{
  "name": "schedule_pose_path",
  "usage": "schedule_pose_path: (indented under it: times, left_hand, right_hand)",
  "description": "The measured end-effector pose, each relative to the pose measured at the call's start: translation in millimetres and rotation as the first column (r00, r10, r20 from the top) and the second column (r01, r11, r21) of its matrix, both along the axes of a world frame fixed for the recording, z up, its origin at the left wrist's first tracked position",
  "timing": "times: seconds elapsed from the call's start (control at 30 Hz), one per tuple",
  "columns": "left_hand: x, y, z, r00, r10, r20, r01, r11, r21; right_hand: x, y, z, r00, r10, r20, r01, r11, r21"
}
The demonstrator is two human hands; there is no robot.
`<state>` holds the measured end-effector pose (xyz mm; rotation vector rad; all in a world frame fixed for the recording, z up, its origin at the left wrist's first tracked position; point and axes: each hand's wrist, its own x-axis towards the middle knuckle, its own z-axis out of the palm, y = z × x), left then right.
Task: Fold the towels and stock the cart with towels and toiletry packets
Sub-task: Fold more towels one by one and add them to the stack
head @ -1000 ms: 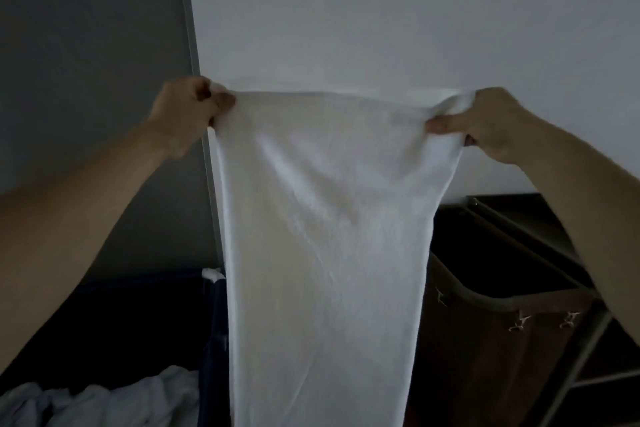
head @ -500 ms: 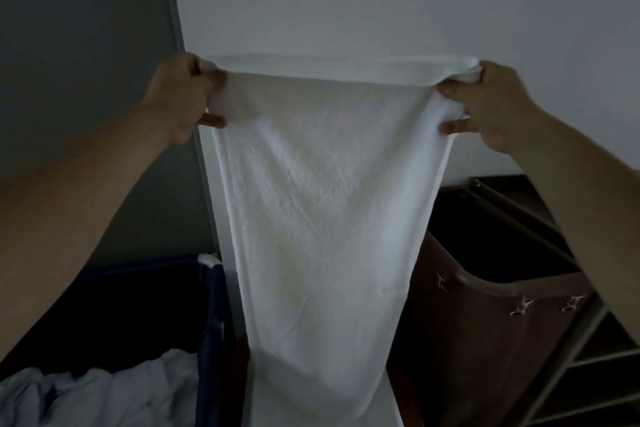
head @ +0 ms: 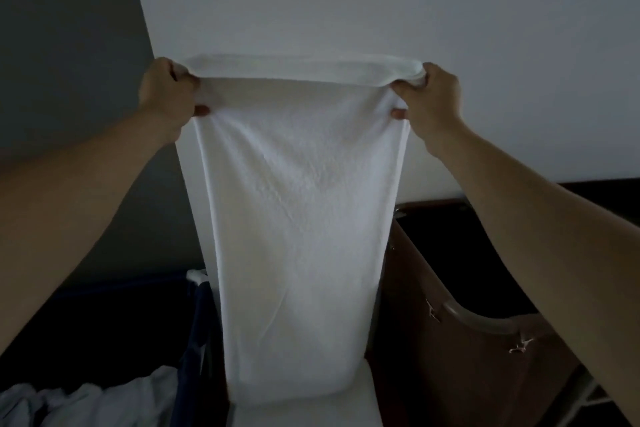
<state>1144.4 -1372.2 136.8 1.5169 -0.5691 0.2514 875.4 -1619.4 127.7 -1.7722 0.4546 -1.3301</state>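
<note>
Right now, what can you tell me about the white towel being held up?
The white towel is terry-looking cloth, held up in the air before a pale wall and hanging straight down. Its top edge is stretched level between the left hand and the right hand, each gripping a top corner. It looks doubled: a band shows behind the top edge, and a second layer hangs lower behind the front one, running out of view.

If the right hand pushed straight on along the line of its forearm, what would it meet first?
Likely the white wall behind the towel that the right hand grips; nothing else shows in that line, though depth is unclear.
</note>
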Motion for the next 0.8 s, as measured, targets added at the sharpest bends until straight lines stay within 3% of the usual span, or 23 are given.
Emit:
schedule_pose_path:
  times: [0.2, 0.43, 0.57, 0.8]
  left_hand:
    - [-20.1, 27.0, 4.3, 0.996, -0.048, 0.075, 0.052, 0.997, -0.050]
    - [-77.3, 83.7, -32.7, 0.993, -0.114, 0.023, 0.114, 0.993, -0.014]
    - [-130.0, 132.7, -61.7, 0.980, -0.189, -0.054, 0.191, 0.981, 0.038]
    - [-226.4, 241.9, -167.9, 0.886, -0.292, -0.360, 0.349, 0.931, 0.105]
  right_hand:
    - [-13.5, -2.8, 1.8, 0.997, 0.063, 0.054, -0.060, 0.997, -0.056]
    - [-67.5, 35.5, -25.0, 0.995, 0.092, -0.028, -0.094, 0.992, -0.079]
    - [-117.2, 76.4, -51.5, 0.990, 0.110, -0.089, -0.116, 0.991, -0.068]
    - [-218.7, 168.2, -150.3, 0.917, 0.216, -0.335, -0.168, 0.972, 0.165]
